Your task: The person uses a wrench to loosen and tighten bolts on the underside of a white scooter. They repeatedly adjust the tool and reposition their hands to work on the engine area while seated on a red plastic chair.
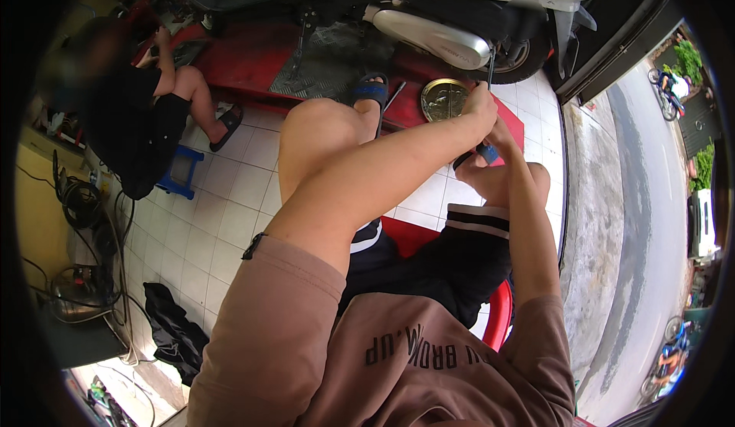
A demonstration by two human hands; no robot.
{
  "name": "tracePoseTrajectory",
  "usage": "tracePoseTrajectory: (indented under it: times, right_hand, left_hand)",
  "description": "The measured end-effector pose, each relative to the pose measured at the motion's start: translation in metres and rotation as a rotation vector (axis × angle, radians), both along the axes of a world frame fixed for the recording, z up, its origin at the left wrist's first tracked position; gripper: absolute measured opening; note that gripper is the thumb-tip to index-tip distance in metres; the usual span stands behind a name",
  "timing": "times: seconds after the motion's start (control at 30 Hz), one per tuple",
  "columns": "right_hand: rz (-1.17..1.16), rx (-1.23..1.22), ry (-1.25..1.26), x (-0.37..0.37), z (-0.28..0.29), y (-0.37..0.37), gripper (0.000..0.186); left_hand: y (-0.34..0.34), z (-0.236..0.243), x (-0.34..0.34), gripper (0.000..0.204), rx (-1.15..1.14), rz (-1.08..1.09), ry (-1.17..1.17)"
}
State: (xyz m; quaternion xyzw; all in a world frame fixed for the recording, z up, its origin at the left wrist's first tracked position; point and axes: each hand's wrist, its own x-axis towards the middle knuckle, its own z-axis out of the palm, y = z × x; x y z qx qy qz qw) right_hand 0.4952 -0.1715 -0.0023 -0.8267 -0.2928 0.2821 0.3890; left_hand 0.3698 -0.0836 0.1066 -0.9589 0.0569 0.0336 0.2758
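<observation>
My left hand (pixel 481 110) is closed round a thin metal rod-shaped tool (pixel 491 69), which stands up from the fist beside the rear end of the scooter's silver side cover (pixel 435 38). The tool's exact kind does not show. Just below and against it is my right hand (pixel 500 135), its fingers curled in and mostly hidden; what they hold cannot be made out. A round gold-coloured metal tray (pixel 433 98) lies on the red platform left of my hands, with small parts in it that are too small to name. The scooter's rear wheel (pixel 522 58) is just beyond the tool.
A long-handled tool (pixel 396 93) lies on the red platform (pixel 249 63) near my sandalled foot (pixel 370 94). Another person (pixel 145 105) sits at the left by a blue stool (pixel 181 172). Black cables (pixel 80 205) hang at the far left. A road (pixel 651 174) runs along the right.
</observation>
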Motion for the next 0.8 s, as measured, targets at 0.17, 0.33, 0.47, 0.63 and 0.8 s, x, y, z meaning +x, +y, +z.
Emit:
tracePoseTrajectory:
  times: [0.17, 0.33, 0.47, 0.63, 0.8]
  right_hand:
    - [-0.052, 0.16, -0.43, -0.016, -0.008, 0.0, 0.037]
    - [-0.151, 0.09, -0.452, -0.027, -0.01, -0.003, 0.037]
    - [-0.227, 0.151, -0.419, -0.035, -0.008, 0.004, 0.038]
    - [-0.365, 0.503, -0.193, -0.006, -0.038, -0.004, 0.051]
    - [-0.249, 0.234, -0.466, -0.018, -0.012, -0.001, 0.056]
  left_hand:
    - [0.011, -0.018, 0.003, 0.021, -0.096, 0.036, -0.022]
    - [0.017, -0.027, 0.007, 0.018, -0.161, 0.03, -0.049]
    - [0.022, -0.025, 0.001, 0.014, -0.13, -0.12, -0.1]
    - [-0.005, -0.01, 0.022, 0.013, 0.152, -0.308, -0.235]
    - [0.003, -0.025, 0.022, 0.014, 0.019, -0.25, -0.213]
